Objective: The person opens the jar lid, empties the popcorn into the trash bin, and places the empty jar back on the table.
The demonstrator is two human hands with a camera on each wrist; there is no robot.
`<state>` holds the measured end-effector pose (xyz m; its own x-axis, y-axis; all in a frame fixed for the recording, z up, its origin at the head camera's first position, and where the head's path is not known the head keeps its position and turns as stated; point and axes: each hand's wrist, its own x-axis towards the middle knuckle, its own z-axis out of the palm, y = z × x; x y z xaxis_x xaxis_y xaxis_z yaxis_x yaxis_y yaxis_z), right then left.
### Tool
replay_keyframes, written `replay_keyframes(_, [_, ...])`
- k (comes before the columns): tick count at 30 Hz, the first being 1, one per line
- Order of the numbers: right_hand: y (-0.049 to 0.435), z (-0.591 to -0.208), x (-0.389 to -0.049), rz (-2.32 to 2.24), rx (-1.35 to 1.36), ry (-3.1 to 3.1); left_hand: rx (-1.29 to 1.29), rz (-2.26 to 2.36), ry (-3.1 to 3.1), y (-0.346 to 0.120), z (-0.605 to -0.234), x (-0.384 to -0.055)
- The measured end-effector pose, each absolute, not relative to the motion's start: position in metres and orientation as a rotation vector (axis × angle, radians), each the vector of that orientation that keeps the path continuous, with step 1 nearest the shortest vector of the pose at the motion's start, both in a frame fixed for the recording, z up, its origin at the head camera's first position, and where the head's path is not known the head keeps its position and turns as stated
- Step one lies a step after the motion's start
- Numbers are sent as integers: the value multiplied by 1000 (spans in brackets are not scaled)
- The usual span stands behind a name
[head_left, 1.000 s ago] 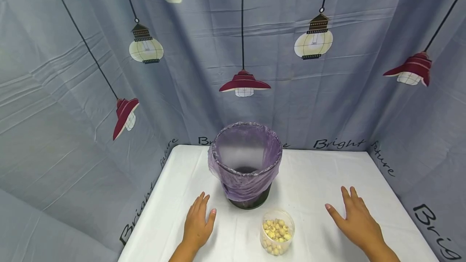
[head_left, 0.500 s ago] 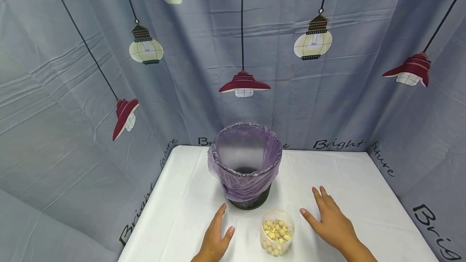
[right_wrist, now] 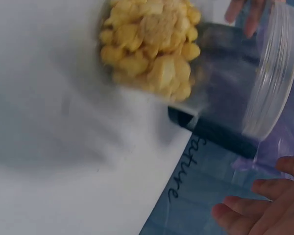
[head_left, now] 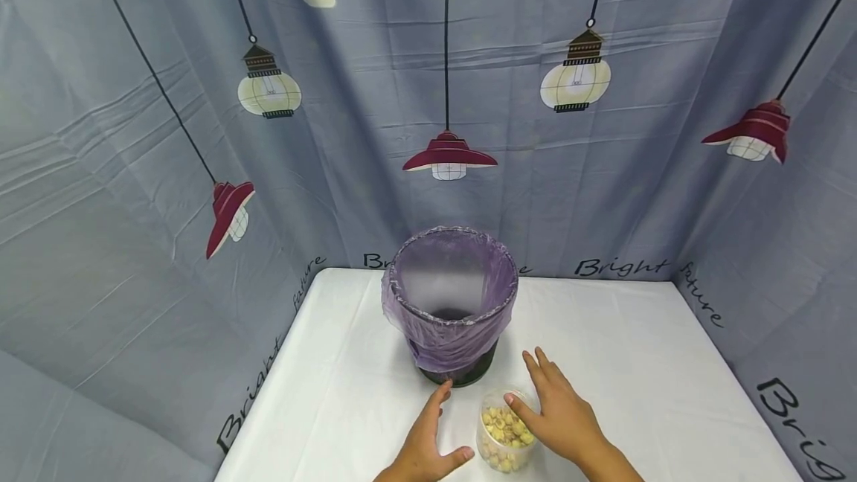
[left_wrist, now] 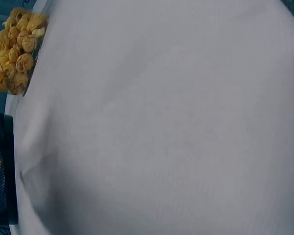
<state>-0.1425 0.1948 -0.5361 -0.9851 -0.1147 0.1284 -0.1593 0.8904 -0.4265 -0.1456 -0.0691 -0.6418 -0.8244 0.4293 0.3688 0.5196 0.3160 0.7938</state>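
A clear plastic jar (head_left: 504, 461), part filled with yellow popcorn (right_wrist: 152, 49), stands upright on the white-covered table. My left hand (head_left: 427, 446) is just left of the jar, fingers extended and thumb apart, with a gap between. On the other side, my right hand (head_left: 562, 419) is over the jar's right side, its thumb overlapping the rim in the head view; the right wrist view shows its fingers (right_wrist: 272, 188) spread beside the jar's mouth, seemingly apart from it. Neither hand holds anything. At the left wrist view's edge, popcorn (left_wrist: 19, 51) shows in the jar.
A dark wastebasket (head_left: 483, 363) lined with a purple bag (head_left: 448, 337) stands right behind the jar and fingertips. Grey-blue curtains (head_left: 375, 192) printed with lamps and lettering enclose the white tabletop (head_left: 602, 348) at the back and sides.
Both hands have moved inward toward the jar, the left hand to the right and the right hand to the left. The jar and the wastebasket have stayed in place.
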Motion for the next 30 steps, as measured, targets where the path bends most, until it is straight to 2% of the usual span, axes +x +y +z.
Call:
replay_keyframes(18, [169, -541, -135, 740, 287, -3052, -1011, -1855, -2595, -32, -657, -144])
replay_keyframes(23, [163, -546, -131, 732, 317, -3083, -1031, -1809, -2639, -23, -661, -144])
replay_keyframes(30, [158, -554, -127, 694, 309, -3094, -912, -1803, -2698, -14, -663, -143])
